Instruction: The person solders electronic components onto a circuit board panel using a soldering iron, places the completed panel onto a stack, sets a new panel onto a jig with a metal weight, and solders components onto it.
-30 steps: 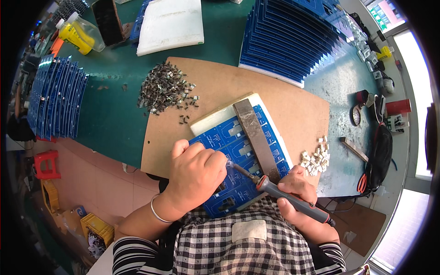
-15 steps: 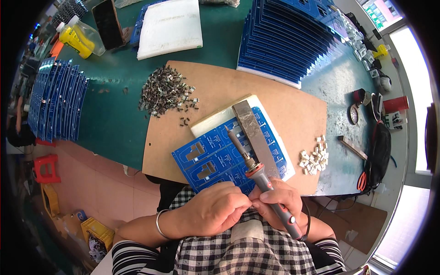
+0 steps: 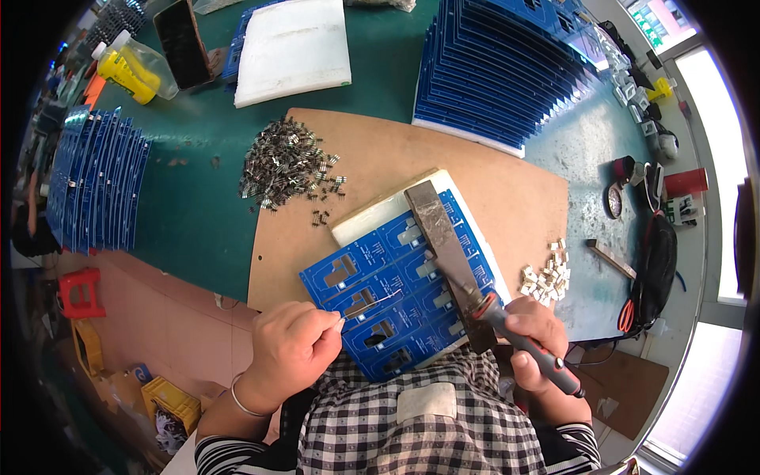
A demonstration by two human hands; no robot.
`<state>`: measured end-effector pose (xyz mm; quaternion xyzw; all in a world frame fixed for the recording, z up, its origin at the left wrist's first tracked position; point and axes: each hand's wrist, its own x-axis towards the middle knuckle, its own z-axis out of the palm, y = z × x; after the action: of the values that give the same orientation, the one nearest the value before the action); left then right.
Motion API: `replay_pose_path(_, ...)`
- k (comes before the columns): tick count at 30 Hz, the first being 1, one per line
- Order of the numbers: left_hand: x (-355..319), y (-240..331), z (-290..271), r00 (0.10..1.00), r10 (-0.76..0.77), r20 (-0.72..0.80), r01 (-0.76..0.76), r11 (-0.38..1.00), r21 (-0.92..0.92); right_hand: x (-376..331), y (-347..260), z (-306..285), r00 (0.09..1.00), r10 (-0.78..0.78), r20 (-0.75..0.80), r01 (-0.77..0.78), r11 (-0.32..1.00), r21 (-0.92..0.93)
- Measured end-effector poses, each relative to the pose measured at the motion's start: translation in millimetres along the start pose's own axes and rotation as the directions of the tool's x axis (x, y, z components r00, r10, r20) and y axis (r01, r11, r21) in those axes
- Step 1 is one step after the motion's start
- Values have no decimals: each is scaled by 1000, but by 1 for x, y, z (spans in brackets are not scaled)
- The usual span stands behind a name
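Your flat blue circuit board (image 3: 384, 275) lies at the clock's centre on a cream foam pad (image 3: 355, 229), a scuffed brown-grey bar (image 3: 443, 233) across it. At eight o'clock, your left hand (image 3: 294, 344) pinches a thin shiny wire (image 3: 372, 304); between three and four, your right hand (image 3: 540, 332) curls around the soldering iron (image 3: 546, 364) with rounded grey handle. Small dark parts (image 3: 283, 162) make a spiky heap near eleven, white blocky pieces (image 3: 546, 275) at three. Beneath is a smooth brown sheet (image 3: 289, 261) on the green table (image 3: 186, 206); at nine, a red stool (image 3: 93, 291) stands on pinkish floor (image 3: 190, 321).
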<state>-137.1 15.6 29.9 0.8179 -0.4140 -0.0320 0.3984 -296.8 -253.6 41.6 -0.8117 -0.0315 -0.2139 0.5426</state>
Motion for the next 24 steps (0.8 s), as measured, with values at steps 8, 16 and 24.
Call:
replay_pose_path(8,0,-2,8,1000,-7,20,7,1000,0,-15,3,14,975,222,-11,-219,967,131)
replay_pose_path(16,1,-1,11,1000,-13,11,13,1000,15,-16,2,15,960,279,-10,-275,951,139)
replay_pose_path(24,3,-1,14,1000,-1,-17,2,999,54,-16,7,16,972,235,-11,-234,970,71)
